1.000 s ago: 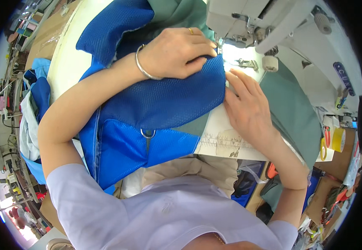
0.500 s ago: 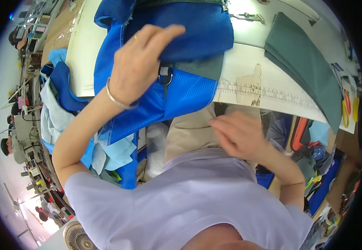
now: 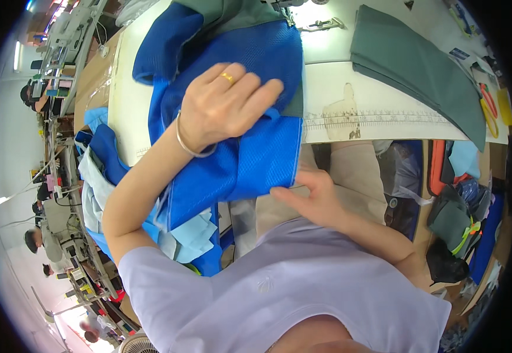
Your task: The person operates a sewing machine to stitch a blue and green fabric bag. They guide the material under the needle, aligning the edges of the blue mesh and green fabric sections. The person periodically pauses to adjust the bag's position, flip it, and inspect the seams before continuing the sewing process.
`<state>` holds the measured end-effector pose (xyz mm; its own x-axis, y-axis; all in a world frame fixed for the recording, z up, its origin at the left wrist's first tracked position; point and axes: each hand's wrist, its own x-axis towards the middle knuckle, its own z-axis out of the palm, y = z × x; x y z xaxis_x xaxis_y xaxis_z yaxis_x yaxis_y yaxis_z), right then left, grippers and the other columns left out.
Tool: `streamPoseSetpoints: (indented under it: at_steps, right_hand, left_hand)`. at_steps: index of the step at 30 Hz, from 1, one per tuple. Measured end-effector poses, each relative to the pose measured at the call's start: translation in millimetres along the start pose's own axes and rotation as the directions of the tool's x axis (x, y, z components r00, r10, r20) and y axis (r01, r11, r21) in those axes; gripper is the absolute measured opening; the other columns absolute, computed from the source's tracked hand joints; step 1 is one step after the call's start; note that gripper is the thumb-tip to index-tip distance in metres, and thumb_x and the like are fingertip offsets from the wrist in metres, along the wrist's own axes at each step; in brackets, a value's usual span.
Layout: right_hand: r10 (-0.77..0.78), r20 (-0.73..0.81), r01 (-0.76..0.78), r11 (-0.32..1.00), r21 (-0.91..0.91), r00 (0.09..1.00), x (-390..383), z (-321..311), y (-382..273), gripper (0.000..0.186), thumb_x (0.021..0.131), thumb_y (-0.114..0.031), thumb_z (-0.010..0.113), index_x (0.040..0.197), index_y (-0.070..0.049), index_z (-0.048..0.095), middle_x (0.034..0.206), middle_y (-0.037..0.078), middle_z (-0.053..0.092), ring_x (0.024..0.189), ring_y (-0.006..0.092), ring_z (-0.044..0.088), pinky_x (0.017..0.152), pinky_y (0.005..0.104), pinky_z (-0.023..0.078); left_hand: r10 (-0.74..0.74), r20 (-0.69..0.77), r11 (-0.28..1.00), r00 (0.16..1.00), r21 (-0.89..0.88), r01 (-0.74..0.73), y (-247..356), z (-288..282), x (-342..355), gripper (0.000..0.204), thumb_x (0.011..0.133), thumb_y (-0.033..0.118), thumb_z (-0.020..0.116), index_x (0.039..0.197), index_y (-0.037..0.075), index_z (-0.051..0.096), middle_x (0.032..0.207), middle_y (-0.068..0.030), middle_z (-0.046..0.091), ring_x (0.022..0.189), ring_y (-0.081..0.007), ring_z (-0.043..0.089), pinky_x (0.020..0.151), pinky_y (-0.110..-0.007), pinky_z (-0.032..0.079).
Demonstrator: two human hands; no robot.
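Observation:
A blue textured fabric piece with a grey-green section lies folded on the white sewing table and hangs over its near edge. My left hand, wearing a ring and bangle, lies on top with fingers curled into the cloth near a small blue loop. At the near right corner of the fabric, my right hand has its thumb at the lower edge, and its other fingertips are partly hidden by the cloth. The fabric's far end reaches metal sewing machine parts.
Folded grey-green fabric rests at the table's right, with scissors beyond it. A printed ruler scale runs along the near edge. Cloth scraps hang at left; a bin of pieces stands at right.
My left hand has come down onto the blue fabric and curled its fingers. My right hand has moved left to the fabric's corner. A ring on the fabric is now covered.

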<state>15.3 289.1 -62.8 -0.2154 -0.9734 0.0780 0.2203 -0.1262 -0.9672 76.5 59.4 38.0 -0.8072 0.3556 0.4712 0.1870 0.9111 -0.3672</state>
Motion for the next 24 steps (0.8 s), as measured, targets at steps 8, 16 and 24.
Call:
streamPoseSetpoints:
  at_steps: [8,16,24]
  right_hand:
    - [-0.565,0.218,0.563,0.557,-0.611,0.796,7.1,-35.6,-12.4,0.030,0.073,-0.004,0.074,0.102,-0.005,0.069,0.107,0.009,0.067,0.100,0.0299,0.063,0.088,0.0407,0.052]
    - [-0.760,0.257,0.568,0.175,-0.804,0.597,38.5,-52.4,-10.1,0.024,0.073,-0.013,0.070,0.096,-0.006,0.068,0.101,0.008,0.066,0.096,0.0256,0.065,0.076,0.0372,0.055]
    - [-0.771,0.128,0.587,0.355,-0.728,0.624,70.7,-2.8,-36.9,0.030,0.067,-0.003,0.072,0.096,0.000,0.070,0.091,0.011,0.070,0.081,0.0229,0.070,0.068,0.0317,0.057]
  left_hand:
    - [-0.428,0.195,0.874,0.882,-0.159,0.459,16.9,7.0,-10.5,0.036,0.073,0.026,0.080,0.103,0.008,0.072,0.078,-0.0049,0.069,0.058,-0.0212,0.063,0.055,-0.033,0.051]
    - [-0.398,0.265,0.794,0.878,-0.381,0.474,27.9,3.3,9.0,0.038,0.073,0.000,0.069,0.110,0.002,0.072,0.110,-0.0126,0.074,0.091,-0.0304,0.072,0.079,-0.036,0.057]
    - [-0.523,0.334,0.689,0.784,-0.376,0.619,-25.7,-19.7,26.5,0.039,0.067,0.001,0.070,0.106,0.006,0.073,0.093,-0.0098,0.073,0.084,-0.0289,0.069,0.075,-0.038,0.057]
